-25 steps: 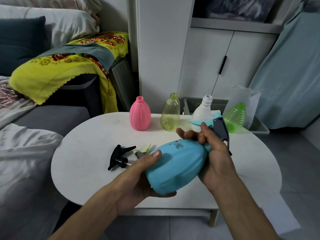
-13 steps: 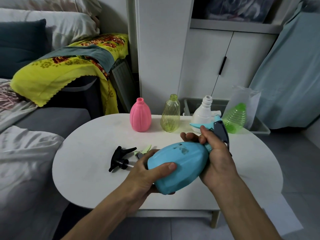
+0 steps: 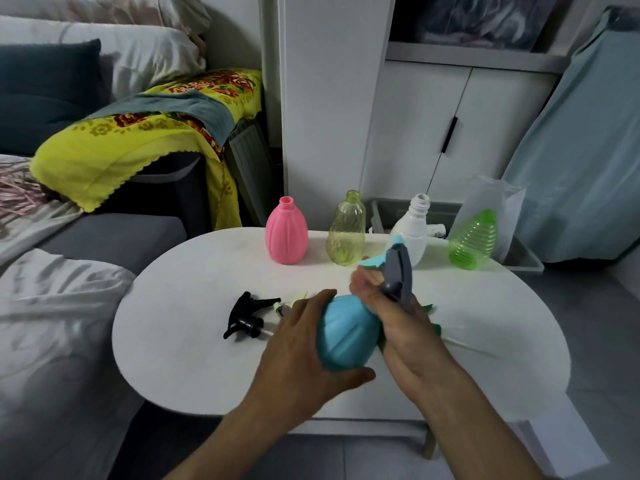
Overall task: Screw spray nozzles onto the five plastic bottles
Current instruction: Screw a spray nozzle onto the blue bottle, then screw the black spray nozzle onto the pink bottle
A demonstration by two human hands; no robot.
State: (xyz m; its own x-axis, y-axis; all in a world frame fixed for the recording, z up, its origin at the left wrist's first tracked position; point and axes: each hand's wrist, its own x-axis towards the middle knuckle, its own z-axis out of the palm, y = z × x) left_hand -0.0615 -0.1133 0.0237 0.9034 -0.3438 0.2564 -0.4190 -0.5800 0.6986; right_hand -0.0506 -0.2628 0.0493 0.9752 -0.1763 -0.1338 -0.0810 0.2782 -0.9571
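Currently both hands are up over the white bench (image 3: 173,341), working one blue bottle (image 3: 346,332). Left hand (image 3: 304,344) wraps the bottle's lower body, fingers over the top side, thumb under the base, grip closed on it. Right hand (image 3: 398,317) is closed around the neck end, where the grey-and-blue spray nozzle (image 3: 398,271) sits; fingers are motion-blurred, so how far the nozzle is threaded on cannot be told. Bottle is tilted, base toward the camera, nozzle end pointing up and away. Four uncapped bottles stand in a row along the far edge of the bench: pink bottle (image 3: 286,233), yellow bottle (image 3: 346,230), white bottle (image 3: 414,226) partly behind the nozzle, green bottle (image 3: 472,240). Black nozzle (image 3: 247,315) lies on the bench just left of the left hand, with a pale green nozzle (image 3: 294,299) beside it, mostly hidden by that hand. Another green nozzle (image 3: 434,327) peeks out from behind the right hand, lying on the bench.
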